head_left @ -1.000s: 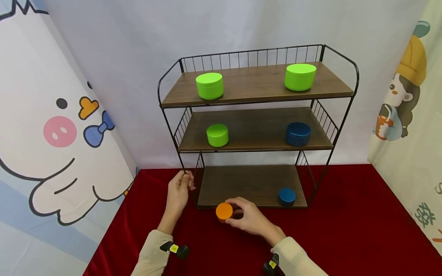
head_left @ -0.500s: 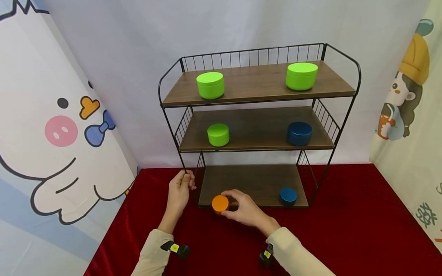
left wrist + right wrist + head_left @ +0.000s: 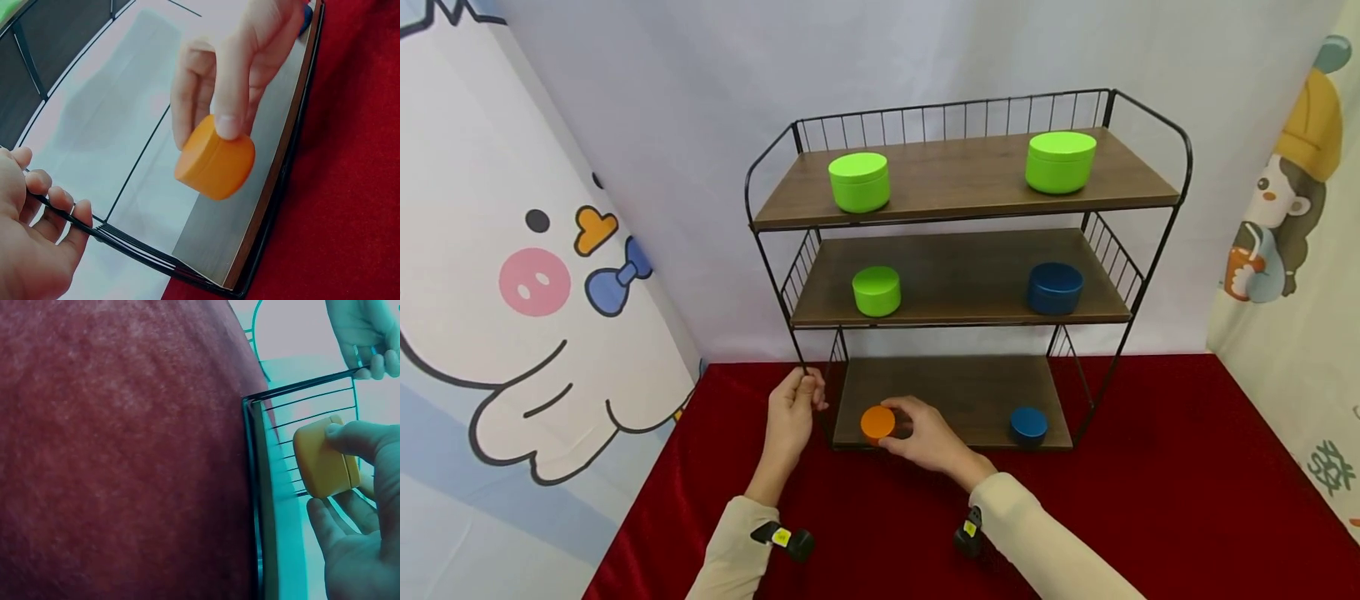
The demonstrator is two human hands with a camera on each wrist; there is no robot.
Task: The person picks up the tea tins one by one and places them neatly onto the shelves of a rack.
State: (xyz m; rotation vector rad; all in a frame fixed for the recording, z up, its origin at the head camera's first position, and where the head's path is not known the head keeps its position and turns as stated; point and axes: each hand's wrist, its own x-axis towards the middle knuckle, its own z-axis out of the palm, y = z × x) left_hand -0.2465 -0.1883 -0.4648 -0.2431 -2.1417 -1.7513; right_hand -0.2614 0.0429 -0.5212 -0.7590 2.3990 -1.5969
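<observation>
A small round orange tin (image 3: pixel 877 423) with a lid is held by my right hand (image 3: pixel 925 435), thumb on one side and fingers on the other. It is over the front left part of the rack's bottom shelf (image 3: pixel 955 392); in the left wrist view the tin (image 3: pixel 215 162) appears raised off the board. My left hand (image 3: pixel 792 412) grips the black metal side frame of the rack low on the left, its fingers (image 3: pixel 78 219) curled round the bar. On the same bottom shelf, toward the right, sits a small blue tin (image 3: pixel 1028 425).
Two green tins, one left (image 3: pixel 860 182) and one right (image 3: pixel 1061 162), stand on the top shelf. The middle shelf bears a green tin (image 3: pixel 877 292) and a larger blue tin (image 3: pixel 1055 288). Red cloth (image 3: pixel 1165 467) covers the table; a pale curtain (image 3: pixel 925 50) hangs behind.
My right hand has carried the orange tin forward and slightly left, from in front of the bottom shelf to over its front edge. The left hand keeps its grip on the frame.
</observation>
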